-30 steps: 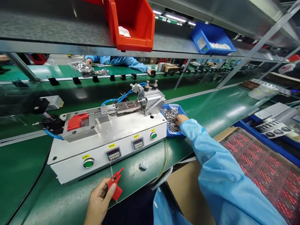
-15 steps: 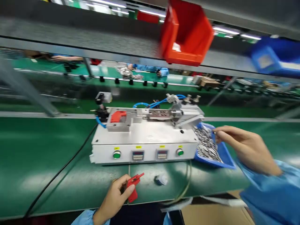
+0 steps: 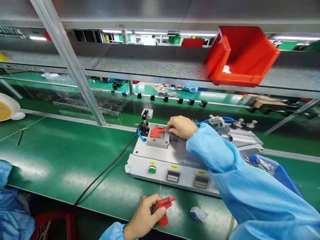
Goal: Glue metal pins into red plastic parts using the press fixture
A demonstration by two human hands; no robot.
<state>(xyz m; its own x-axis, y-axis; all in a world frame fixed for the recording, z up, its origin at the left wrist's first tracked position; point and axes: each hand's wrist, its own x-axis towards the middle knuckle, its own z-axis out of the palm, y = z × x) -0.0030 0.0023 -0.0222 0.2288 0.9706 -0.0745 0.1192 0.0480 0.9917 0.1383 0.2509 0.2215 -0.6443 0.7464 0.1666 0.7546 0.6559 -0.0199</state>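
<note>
My left hand (image 3: 147, 213) is closed around a red plastic pistol-shaped part (image 3: 164, 208), its thin barrel pointing right, just over the table's front edge. My right hand (image 3: 182, 126) reaches across the machine (image 3: 172, 156), fingers pinched at the right side of the metal fixture block (image 3: 157, 142). What those fingers hold is hidden. Within the block's recess lies a second red pistol-shaped part (image 3: 156, 132), close to the right fingertips. The sleeve covers the middle of the machine.
A blue bin (image 3: 287, 178) of small metal parts stands right of the machine. A small white-and-blue container (image 3: 198, 214) lies in front. An orange-red bin (image 3: 245, 60) sits on the shelf above. A black cable (image 3: 107, 170) crosses the table. Another person's blue sleeve (image 3: 15, 213) shows at left.
My right hand has gone from the blue bin leftward to the fixture block. My left hand still holds its red part. The camera view has turned left.
</note>
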